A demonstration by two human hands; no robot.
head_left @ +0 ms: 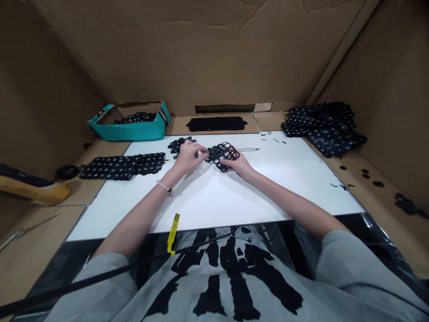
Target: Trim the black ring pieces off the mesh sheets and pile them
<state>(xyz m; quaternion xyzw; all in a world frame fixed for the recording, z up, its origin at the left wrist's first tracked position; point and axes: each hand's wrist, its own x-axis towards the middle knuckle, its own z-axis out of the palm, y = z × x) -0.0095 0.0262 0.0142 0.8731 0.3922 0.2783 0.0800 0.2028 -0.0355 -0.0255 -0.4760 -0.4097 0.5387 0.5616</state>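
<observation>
Near the middle of the white board, a black net-like sheet with round holes (219, 156) is held between the two hands. My right hand (234, 162) grips its right side, thumb on top. My left hand (191, 157) is at the sheet's left edge, its thumb and index finger pinched together there; a small black round piece shows by its fingers. Just behind my left hand lies a pile of small black rings (178, 145), partly hidden by the hand.
Black dotted sheets (124, 166) lie at the left, others (325, 125) are heaped at the back right. A teal box (130, 132) of black rings stands back left. Behind sits a black strip (216, 124); a clear pen (248, 149) and scraps lie right. Cardboard walls surround the board (217, 201).
</observation>
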